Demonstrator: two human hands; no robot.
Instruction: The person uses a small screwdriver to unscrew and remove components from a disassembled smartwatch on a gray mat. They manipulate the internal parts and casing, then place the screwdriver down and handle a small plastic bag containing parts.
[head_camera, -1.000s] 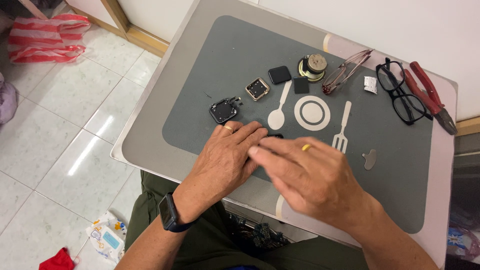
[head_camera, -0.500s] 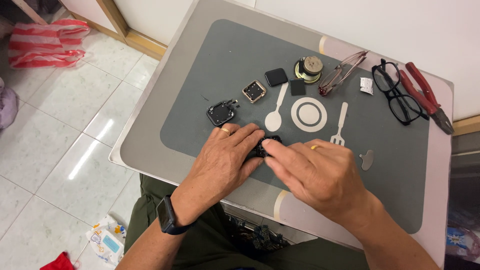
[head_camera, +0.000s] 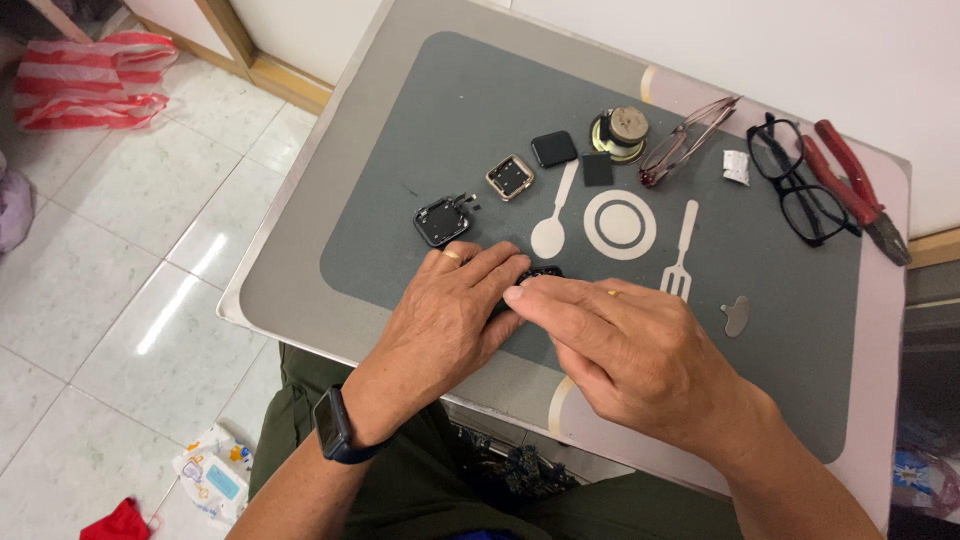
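Nearest, both hands meet at the table's near edge: left hand (head_camera: 450, 315) and right hand (head_camera: 625, 355), fingers pressed together around a small black part (head_camera: 541, 272), mostly hidden between the fingertips, on the grey mat (head_camera: 450, 120). Just beyond, left, an open black square casing (head_camera: 441, 220); farther, a gold-rimmed square module (head_camera: 509, 177) and black square piece (head_camera: 553, 148). Far right: black glasses (head_camera: 800, 185), red pliers (head_camera: 860, 190).
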